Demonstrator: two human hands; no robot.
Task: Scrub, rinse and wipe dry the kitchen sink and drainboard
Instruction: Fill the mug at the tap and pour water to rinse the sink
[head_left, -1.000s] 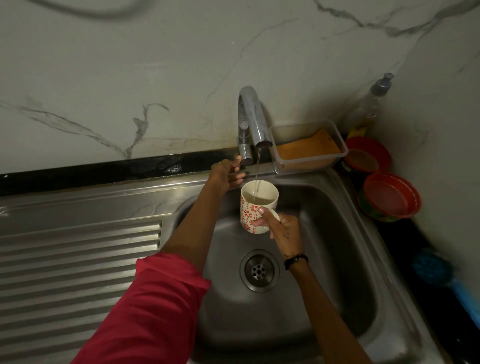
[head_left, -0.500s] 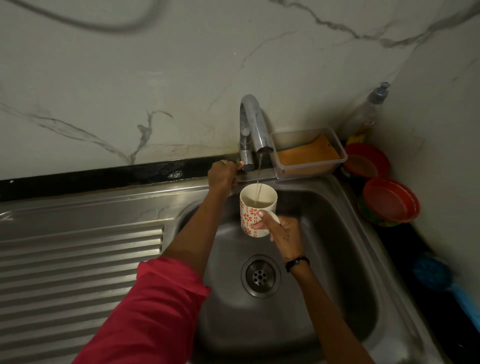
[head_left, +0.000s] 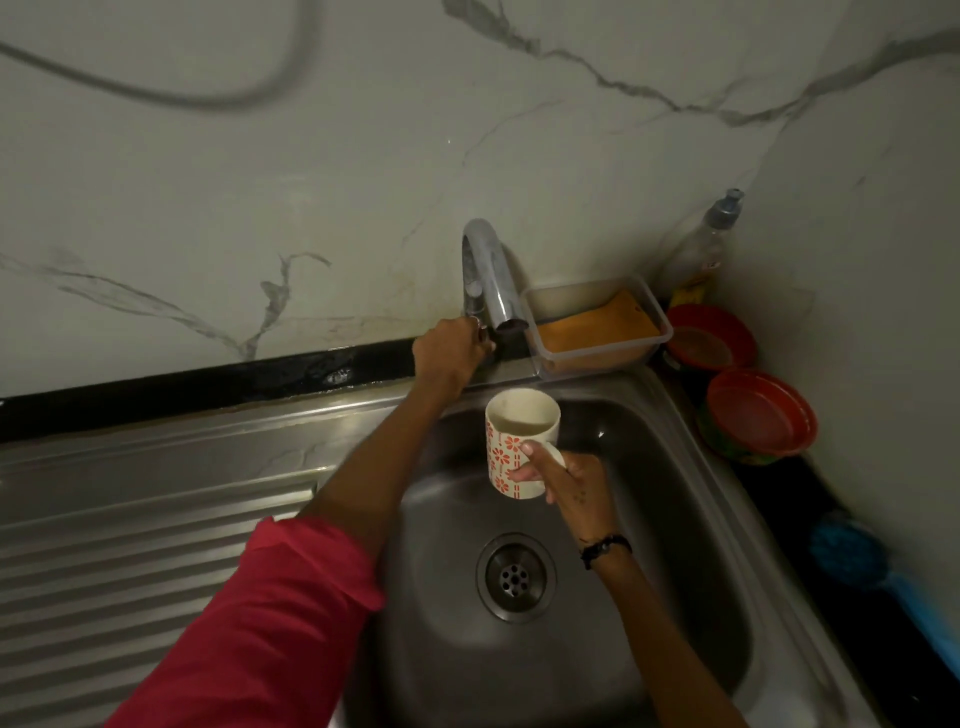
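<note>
A steel sink (head_left: 670, 499) with a round drain (head_left: 515, 576) lies below me, its ribbed drainboard (head_left: 130, 561) to the left. A chrome tap (head_left: 488, 275) curves over the basin's back edge; no water runs from its spout. My left hand (head_left: 451, 354) grips the tap's handle at its base. My right hand (head_left: 569, 486) holds a white mug with red flowers (head_left: 514, 441) by its handle, upright over the basin below the spout, with water inside.
A clear tub with an orange sponge (head_left: 597, 327) sits right of the tap. A dish soap bottle (head_left: 701, 249) stands in the corner. Red bowls (head_left: 758, 415) and a blue brush (head_left: 852, 556) lie on the dark counter to the right. Marble walls rise behind and right.
The stream from the tap into the mug has stopped. My left hand has closed round the tap handle. The mug has dropped slightly lower and away from the spout.
</note>
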